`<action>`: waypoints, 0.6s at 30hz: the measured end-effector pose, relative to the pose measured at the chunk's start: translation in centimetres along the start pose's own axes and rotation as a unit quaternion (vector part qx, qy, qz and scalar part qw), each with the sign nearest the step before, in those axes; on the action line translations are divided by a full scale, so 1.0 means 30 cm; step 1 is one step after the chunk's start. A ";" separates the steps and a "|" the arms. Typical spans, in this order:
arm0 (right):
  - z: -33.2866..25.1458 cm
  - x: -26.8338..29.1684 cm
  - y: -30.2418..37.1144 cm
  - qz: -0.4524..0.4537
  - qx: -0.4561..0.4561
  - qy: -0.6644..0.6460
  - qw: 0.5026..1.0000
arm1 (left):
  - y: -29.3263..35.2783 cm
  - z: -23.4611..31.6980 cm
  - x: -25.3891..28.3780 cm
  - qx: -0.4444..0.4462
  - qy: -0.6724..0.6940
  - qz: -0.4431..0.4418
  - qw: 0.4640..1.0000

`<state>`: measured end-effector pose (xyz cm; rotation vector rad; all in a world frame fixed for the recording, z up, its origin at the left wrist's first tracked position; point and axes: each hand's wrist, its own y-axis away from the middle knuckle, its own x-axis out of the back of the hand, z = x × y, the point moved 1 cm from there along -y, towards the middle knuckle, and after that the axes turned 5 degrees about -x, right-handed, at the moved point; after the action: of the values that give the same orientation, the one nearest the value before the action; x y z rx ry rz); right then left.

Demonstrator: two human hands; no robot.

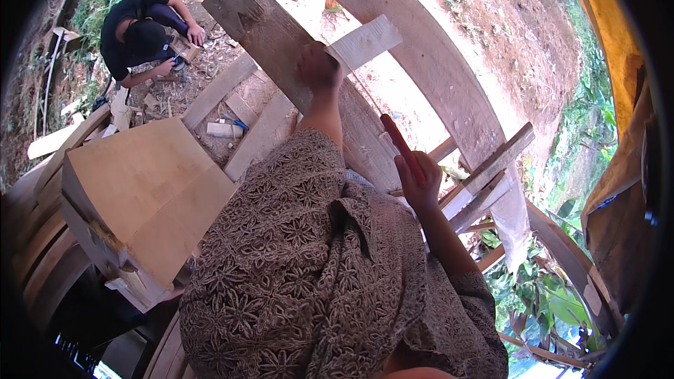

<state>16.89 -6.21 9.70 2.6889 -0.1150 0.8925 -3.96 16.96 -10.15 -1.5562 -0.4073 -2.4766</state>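
Note:
My left hand is closed at the near end of a short pale wooden piece, over a wide weathered plank. Its fingers are partly in shadow. My right hand is wrapped round the long red handle of a thin tool. From that handle a narrow dark line, perhaps a blade seen edge-on, runs up toward the short piece beside my left hand. Whether it touches the wood, and the tool's exact kind, I cannot tell. Patterned brown cloth covers my upper arms and body.
A co-worker crouches on the ground at the far left, hands on a small wooden block. Curved timber arcs beyond the plank. A large angular wooden form stands at left. A yellow-orange tarp hangs at right.

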 end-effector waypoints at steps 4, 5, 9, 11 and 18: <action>-0.007 -0.012 -0.058 0.009 0.032 0.012 0.999 | 0.037 0.028 0.018 0.021 -0.002 0.003 1.000; -0.008 -0.016 -0.067 0.014 0.036 0.008 0.999 | 0.048 0.031 0.017 0.022 -0.016 -0.001 1.000; 0.014 -0.002 -0.079 -0.012 0.003 0.007 1.000 | 0.028 0.036 0.011 0.023 -0.052 -0.001 0.998; 0.002 0.005 -0.073 -0.023 -0.026 -0.013 0.999 | 0.029 0.018 -0.008 0.026 -0.057 -0.006 0.998; -0.030 0.048 -0.055 -0.031 -0.041 0.008 0.999 | 0.018 0.033 0.014 0.036 -0.038 -0.055 0.997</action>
<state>17.79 -4.35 10.82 2.5951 -0.0622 0.8717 -3.15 16.77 -9.28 -1.6455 -0.6045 -2.4570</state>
